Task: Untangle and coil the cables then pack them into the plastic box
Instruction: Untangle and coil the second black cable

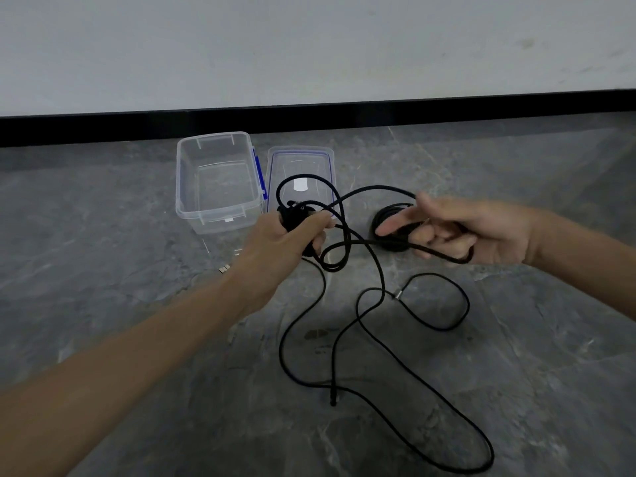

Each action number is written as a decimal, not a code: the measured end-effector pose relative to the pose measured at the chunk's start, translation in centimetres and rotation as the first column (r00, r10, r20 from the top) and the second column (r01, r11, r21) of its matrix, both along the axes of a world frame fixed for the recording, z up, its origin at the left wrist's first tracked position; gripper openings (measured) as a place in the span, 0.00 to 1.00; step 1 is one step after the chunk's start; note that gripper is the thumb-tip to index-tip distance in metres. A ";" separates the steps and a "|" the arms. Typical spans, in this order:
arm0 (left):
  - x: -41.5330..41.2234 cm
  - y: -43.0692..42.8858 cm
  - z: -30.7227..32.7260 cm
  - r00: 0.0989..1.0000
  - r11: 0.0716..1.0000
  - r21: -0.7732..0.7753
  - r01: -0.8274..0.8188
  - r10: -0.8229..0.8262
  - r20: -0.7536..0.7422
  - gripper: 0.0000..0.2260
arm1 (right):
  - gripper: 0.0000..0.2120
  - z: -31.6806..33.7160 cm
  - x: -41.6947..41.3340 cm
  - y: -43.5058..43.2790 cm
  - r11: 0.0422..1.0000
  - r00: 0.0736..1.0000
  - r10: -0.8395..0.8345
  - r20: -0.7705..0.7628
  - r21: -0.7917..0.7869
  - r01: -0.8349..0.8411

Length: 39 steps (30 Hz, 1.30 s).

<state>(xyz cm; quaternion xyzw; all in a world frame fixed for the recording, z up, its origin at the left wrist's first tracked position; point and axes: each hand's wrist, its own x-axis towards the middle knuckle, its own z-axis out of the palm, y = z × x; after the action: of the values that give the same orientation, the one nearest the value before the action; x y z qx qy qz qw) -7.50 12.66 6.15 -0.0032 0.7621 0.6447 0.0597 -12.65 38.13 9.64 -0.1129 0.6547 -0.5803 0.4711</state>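
A: Take the plastic box [217, 182] as the marker. What lies nearest us?

B: Well in front of the box, the loose run of black cable [406, 370] snakes over the grey floor [137, 339] in wide loops, one plug end [333, 402] lying flat near the middle. It looks left slack so it can feed upward without snagging.

A: And the hands?

B: Closer to the box, just in front of its near right corner, the left hand [278, 242] is closed around a small bunch of wound cable [296, 216], thumb pressed on top. I judge that pins the turns so they cannot spring apart.

A: The other one?

B: Off to the right of the box, the right hand [457, 232] is half open, forefinger stretched out, lower fingers curled loosely over a strand. That light hold probably lets the cable slide while it guides the next loop.

A: Anything behind it?

B: A finished dark coil [382, 222] rests on the floor, partly hidden by those fingers.

A: Farthest?

B: The box itself, open and empty, with its lid [301, 160] just beside it on the right, near the wall [309, 46]. Nothing is packed yet.
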 end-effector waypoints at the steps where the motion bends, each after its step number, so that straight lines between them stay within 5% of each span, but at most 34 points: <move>1: 0.1 0.1 -0.1 1.000 1.000 0.000 -0.002 0.002 0.007 0.14 | 0.34 0.2 0.2 -0.2 0.999 0.999 0.041 -0.034 -0.004 -0.041; 6: 0.1 0.1 -0.1 1.000 1.000 0.001 0.001 -0.001 -0.004 0.12 | 0.18 1.0 1.3 -1.8 0.944 0.946 0.295 -0.137 0.198 -0.265; 9: 0.2 -0.2 -0.4 1.000 1.000 -0.019 0.008 -0.008 -0.010 0.13 | 0.09 1.3 1.1 -1.8 0.966 0.967 0.228 -0.116 0.150 -0.210; 13: 0.3 -0.6 -0.3 1.000 0.999 -0.043 0.009 -0.010 -0.009 0.14 | 0.12 0.4 -0.6 -0.4 0.993 0.985 -0.085 -0.149 0.074 0.097; 16: 0.5 -0.5 0.0 0.998 0.996 -0.069 0.062 -0.064 -0.018 0.17 | 0.13 -0.4 -1.4 1.1 0.982 0.973 -0.155 -0.168 0.080 0.170; 24: 0.7 0.3 0.3 0.997 0.997 0.009 0.072 -0.073 0.008 0.14 | 0.13 -2.7 -2.2 4.1 0.900 0.978 -0.076 -0.192 0.408 0.150; 28: 1.1 1.0 0.6 0.993 0.992 0.042 0.122 -0.122 -0.006 0.22 | 0.12 -3.9 -1.4 3.3 0.782 0.955 0.074 -0.288 0.611 0.124; 31: 1.3 1.1 0.9 0.991 0.990 0.067 0.127 -0.129 0.019 0.25 | 0.09 -4.4 -0.7 1.8 0.741 0.827 0.240 -0.508 0.646 0.182; 32: 1.3 1.2 1.0 0.992 0.990 0.079 0.121 -0.123 0.029 0.25 | 0.16 -4.4 -0.5 1.4 0.708 0.741 0.313 -0.594 0.666 0.235; 34: 1.1 1.2 1.0 0.995 0.990 0.119 0.082 -0.089 0.050 0.25 | 0.31 -3.7 0.1 0.4 0.622 0.545 0.435 -0.717 0.677 0.394; 37: 0.6 1.3 0.6 0.994 0.966 0.259 0.015 -0.042 0.100 0.19 | 0.19 -1.3 2.6 -2.6 0.732 0.115 0.379 -0.918 0.374 0.570; 38: 0.5 1.2 0.6 0.992 0.959 0.284 0.009 -0.044 0.116 0.14 | 0.11 -0.5 3.5 -3.6 0.797 0.087 0.303 -0.949 0.303 0.523; 39: 0.4 1.2 0.7 0.991 0.955 0.297 0.009 -0.048 0.124 0.12 | 0.07 0.3 4.0 -4.4 0.830 0.220 0.254 -0.942 0.329 0.450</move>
<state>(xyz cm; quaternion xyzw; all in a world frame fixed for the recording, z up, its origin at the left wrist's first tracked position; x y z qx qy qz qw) -7.10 13.87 6.84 -0.0252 0.6517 0.7487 0.1185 -8.60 33.77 9.97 -0.2650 0.9409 -0.1985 -0.0707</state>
